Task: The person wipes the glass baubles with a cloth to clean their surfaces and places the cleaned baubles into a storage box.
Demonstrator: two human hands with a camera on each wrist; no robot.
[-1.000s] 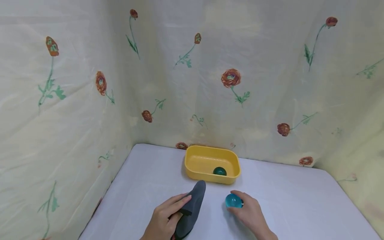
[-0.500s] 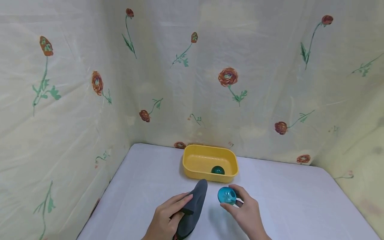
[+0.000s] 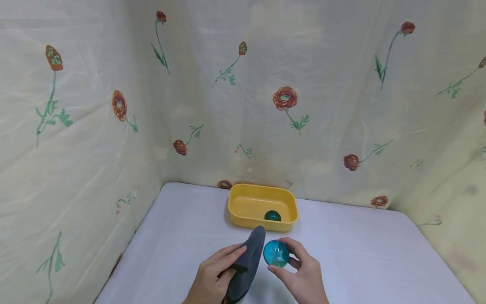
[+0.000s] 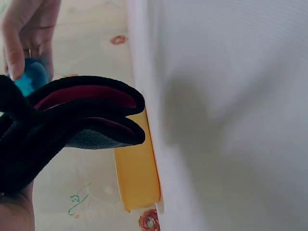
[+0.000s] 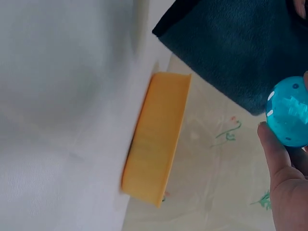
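Observation:
My left hand (image 3: 212, 274) grips a folded, dark grey cloth (image 3: 248, 266) with black edges, which stands tilted above the table. In the left wrist view the folded cloth (image 4: 86, 106) shows magenta between its layers. A see-through blue ball (image 3: 276, 253) is pinched between the thumb and fingers of my right hand (image 3: 305, 270), held up just right of the cloth. The right wrist view has the ball (image 5: 288, 113) close to the fuzzy cloth face (image 5: 226, 53); whether they touch I cannot tell. A dark green ball (image 3: 272, 215) lies inside the yellow tray (image 3: 247, 222), at its front right.
The yellow tray stands at the back of the white-covered table (image 3: 364, 253), beyond both hands. A floral curtain (image 3: 228, 105) hangs behind the table and along both sides.
My right hand has lifted the blue ball from low over the table and carried it left to the cloth. The left hand keeps its grip on the cloth. The head view has turned slightly right.

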